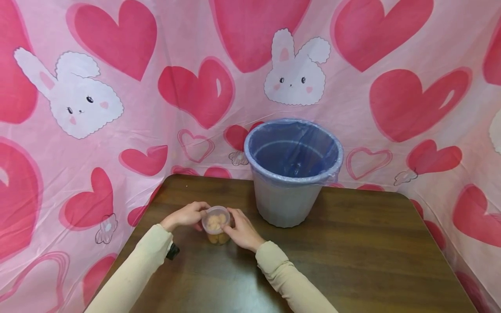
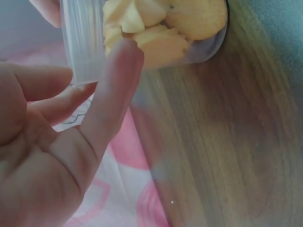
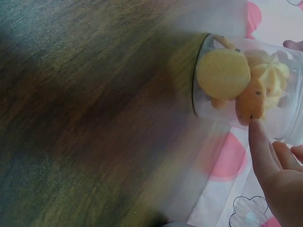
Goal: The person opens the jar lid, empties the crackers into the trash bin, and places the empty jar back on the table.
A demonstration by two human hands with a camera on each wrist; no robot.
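A clear round jar (image 1: 218,238) of golden-brown cookies (image 3: 223,74) stands upright over the left part of the brown table. Its translucent lid (image 2: 84,40) sits on top. My left hand (image 1: 190,215) holds the jar's left side around the lid, one finger extended down along the clear wall. From the right, my right hand (image 1: 244,230) grips the lid's edge, with the thumb over its near side and the other fingers behind. In the right wrist view, one fingertip touches the jar wall below the lid. Piped, ridged cookies (image 2: 137,16) show through the plastic.
A tall pale bin (image 1: 283,204) with a blue liner (image 1: 293,152) stands at the back of the table, right of the jar. Pink heart-and-rabbit cloth (image 1: 242,100) hangs behind and along both sides of the wooden table (image 1: 352,261).
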